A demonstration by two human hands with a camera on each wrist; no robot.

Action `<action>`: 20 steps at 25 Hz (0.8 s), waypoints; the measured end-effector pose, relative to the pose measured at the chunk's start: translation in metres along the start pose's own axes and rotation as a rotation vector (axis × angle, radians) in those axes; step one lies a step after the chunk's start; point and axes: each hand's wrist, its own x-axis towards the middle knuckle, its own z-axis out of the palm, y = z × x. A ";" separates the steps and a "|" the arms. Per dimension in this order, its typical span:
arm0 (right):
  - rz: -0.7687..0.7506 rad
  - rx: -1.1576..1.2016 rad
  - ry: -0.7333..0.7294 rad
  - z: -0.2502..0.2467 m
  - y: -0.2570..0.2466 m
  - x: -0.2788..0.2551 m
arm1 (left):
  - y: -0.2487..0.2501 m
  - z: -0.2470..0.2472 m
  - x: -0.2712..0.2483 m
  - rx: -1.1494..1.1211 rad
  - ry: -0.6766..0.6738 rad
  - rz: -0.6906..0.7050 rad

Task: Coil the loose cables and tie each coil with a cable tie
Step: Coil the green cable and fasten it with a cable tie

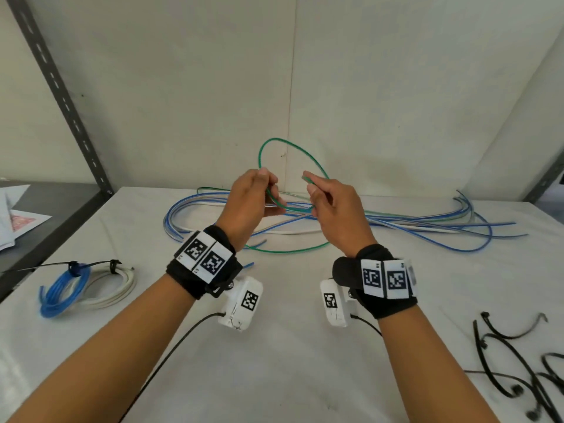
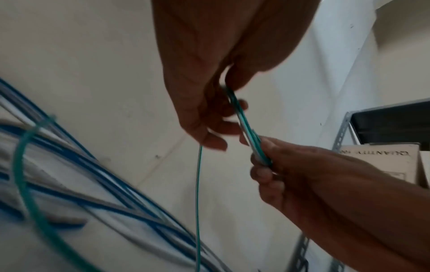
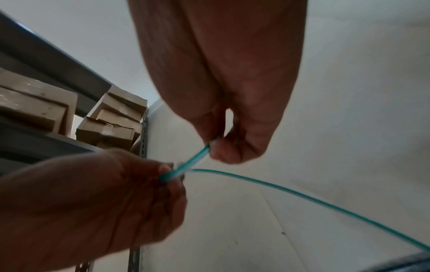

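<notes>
Green cable (image 1: 289,146) arcs up in a loop above the table (image 1: 305,361), both of its lower runs gathered between the two raised hands. The left hand (image 1: 248,206) has its fingers (image 2: 229,128) curled around the strands, and the right hand (image 1: 332,209) pinches the same strands just beside it, thumb pressed against the curled fingers (image 3: 223,152). A further length of the green cable trails down to the table and curves beneath the wrists. Behind the hands lies the heap of loose blue and white cables (image 1: 396,221), spread wide across the back of the white table. At the left edge rest a blue coil (image 1: 61,294) and a white coil (image 1: 113,288), overlapping, each tied with a black cable tie. Spare black cable ties (image 1: 518,370) lie scattered at the right front corner. Cardboard boxes (image 3: 111,125) sit on a metal shelf to the side.
</notes>
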 end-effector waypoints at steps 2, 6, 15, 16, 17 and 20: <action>-0.057 -0.108 -0.102 -0.005 0.001 0.001 | -0.002 -0.009 0.001 0.059 -0.009 0.028; -0.080 -0.113 -0.087 -0.019 0.001 0.001 | -0.005 -0.026 0.000 0.009 0.027 0.013; -0.143 -0.116 -0.008 -0.018 -0.017 -0.002 | 0.005 -0.029 -0.008 0.174 -0.043 0.131; -0.174 -0.145 -0.027 -0.017 -0.019 -0.002 | 0.008 -0.029 -0.006 0.200 -0.084 0.123; -0.206 -0.172 -0.035 -0.016 -0.021 -0.003 | 0.010 -0.029 -0.005 0.240 -0.138 0.113; -0.235 -0.159 -0.005 -0.016 -0.027 -0.005 | 0.015 -0.028 -0.003 0.329 -0.275 0.079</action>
